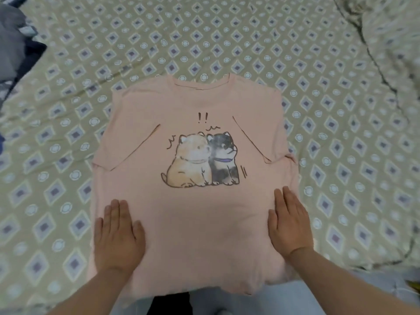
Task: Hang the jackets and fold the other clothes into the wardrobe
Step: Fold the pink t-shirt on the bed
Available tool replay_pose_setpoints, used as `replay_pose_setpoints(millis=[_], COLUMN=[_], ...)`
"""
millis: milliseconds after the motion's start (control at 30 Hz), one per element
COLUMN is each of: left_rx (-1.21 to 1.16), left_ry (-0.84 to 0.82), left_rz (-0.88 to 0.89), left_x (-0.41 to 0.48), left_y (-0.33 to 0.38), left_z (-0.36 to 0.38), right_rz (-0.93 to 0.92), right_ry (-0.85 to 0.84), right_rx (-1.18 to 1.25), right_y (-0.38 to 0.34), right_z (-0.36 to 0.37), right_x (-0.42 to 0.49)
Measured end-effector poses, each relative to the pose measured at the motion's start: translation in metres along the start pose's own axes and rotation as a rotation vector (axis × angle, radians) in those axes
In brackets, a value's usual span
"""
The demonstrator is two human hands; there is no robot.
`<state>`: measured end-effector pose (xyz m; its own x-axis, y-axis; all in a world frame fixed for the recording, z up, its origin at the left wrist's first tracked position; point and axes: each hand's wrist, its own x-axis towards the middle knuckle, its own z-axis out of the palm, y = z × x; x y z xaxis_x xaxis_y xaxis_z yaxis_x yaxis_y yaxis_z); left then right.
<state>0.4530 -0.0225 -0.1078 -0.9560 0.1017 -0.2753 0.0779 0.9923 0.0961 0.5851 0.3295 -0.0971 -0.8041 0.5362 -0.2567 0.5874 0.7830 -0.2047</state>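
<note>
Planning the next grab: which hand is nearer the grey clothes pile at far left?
Left. The left hand rests flat on the pink T-shirt, right of the grey clothes pile; the right hand rests farther right.

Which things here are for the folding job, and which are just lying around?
For the job: pink T-shirt; left hand and right hand, both resting flat on it; grey and dark clothes heaped at the far left, probably waiting their turn.
Just lying about: patterned bedsheet; crumpled quilt on the right.
</note>
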Motion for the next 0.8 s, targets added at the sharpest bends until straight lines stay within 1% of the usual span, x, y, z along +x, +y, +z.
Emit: replay_pose_setpoints(millis=[67, 133, 233, 300, 333, 367, 433, 467, 500, 533, 600, 633, 733, 800], left_rx=[-0.001, -0.042, -0.256, -0.458, -0.542, -0.592, -0.611, -0.609, -0.603, -0.598, -0.599, -0.615, -0.807, -0.924], left_ry=[-0.010, 0.003, 0.069, 0.065, 0.041, -0.023, -0.155, -0.189, -0.194, -0.168, -0.112, -0.114, -0.179, -0.265], left_rz=[-0.060, -0.174, -0.494, -0.632, -0.640, -0.601, -0.483, -0.435, -0.402, -0.390, -0.418, -0.432, -0.505, -0.561], left_x=[-0.014, -0.026, -0.037, -0.043, -0.045, -0.050, -0.057, -0.059, -0.059, -0.058, -0.055, -0.055, -0.058, -0.067], left_y=[-0.003, -0.007, -0.016, -0.026, -0.031, -0.036, -0.046, -0.052, -0.058, -0.065, -0.078, -0.083, -0.087, -0.086], left_z=[-0.006, -0.013, -0.020, -0.029, -0.033, -0.035, -0.036, -0.034, -0.033, -0.030, -0.027, -0.025, -0.017, -0.016], right_rz=[0.134, 0.287, 0.485, 0.594, 0.627, 0.637, 0.615, 0.605, 0.604, 0.620, 0.678, 0.688, 0.633, 0.592], right_ry=[0.023, 0.024, 0.028, -0.065, -0.130, -0.202, -0.332, -0.371, -0.365, -0.317, -0.196, -0.188, -0.297, -0.359], right_rx=[0.092, 0.213, 0.522, 0.708, 0.793, 0.854, 0.899, 0.895, 0.883, 0.857, 0.831, 0.842, 0.865, 0.891], right_y=[0.012, 0.019, 0.020, 0.024, 0.027, 0.032, 0.042, 0.049, 0.059, 0.069, 0.090, 0.097, 0.098, 0.097], right_z=[0.000, -0.002, -0.015, -0.023, -0.026, -0.030, -0.034, -0.036, -0.036, -0.036, -0.031, -0.028, -0.023, -0.024], right_x=[-0.028, -0.049, -0.055, -0.056, -0.057, -0.059, -0.060, -0.060, -0.061, -0.062, -0.065, -0.067, -0.072, -0.074])
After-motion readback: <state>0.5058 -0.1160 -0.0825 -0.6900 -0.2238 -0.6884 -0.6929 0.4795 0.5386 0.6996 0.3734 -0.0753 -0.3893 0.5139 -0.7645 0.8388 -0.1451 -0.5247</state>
